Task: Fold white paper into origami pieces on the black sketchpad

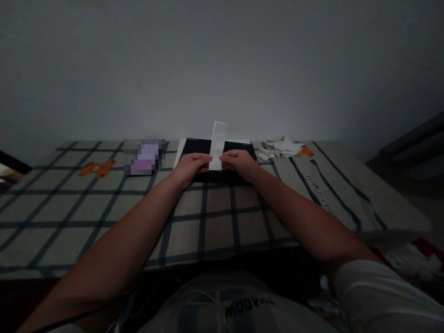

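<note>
A narrow white paper strip stands upright between my two hands. My left hand pinches its lower left edge and my right hand pinches its lower right edge. Both hands rest over a black sheet that lies on a white sheet, on a checked grey cloth with dark lines.
A heap of small white paper scraps lies to the right of the black sheet. A blurred purple-white object lies to its left. Orange bear prints mark the cloth. A plain wall rises behind.
</note>
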A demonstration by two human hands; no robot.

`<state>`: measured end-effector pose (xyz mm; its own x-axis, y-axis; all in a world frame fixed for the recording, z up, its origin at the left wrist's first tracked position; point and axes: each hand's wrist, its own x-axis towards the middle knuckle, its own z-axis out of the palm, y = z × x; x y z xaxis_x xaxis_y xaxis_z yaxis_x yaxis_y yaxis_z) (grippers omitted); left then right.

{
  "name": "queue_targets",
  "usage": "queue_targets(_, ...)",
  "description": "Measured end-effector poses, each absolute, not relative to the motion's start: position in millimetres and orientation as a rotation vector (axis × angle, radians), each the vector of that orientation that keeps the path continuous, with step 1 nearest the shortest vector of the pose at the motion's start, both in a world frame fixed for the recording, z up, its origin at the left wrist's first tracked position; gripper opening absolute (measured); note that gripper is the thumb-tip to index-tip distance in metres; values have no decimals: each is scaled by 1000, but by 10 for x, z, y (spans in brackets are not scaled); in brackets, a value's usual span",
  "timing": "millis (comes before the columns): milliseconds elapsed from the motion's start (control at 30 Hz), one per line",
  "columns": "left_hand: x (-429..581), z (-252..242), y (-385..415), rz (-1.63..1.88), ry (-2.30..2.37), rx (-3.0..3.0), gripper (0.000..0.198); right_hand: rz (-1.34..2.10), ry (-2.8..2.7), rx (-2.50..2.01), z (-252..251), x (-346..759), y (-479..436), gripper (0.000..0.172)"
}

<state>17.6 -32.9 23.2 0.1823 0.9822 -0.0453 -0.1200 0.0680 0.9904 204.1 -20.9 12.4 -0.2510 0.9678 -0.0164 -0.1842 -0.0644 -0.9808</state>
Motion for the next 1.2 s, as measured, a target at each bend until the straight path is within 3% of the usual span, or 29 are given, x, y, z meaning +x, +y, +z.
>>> queue_targets(433,179,264,-324,1201,1040,1091,15,1506,-1279,-986,160,2023,-246,13)
queue_targets(767,145,234,-309,1159,1005,1146,23,1495,-1305,-994,200,2037,-277,8)
queue_targets(1200,185,275,-349,1205,1150,1173,21,1514,-1288,-981,152,2039,-240,15)
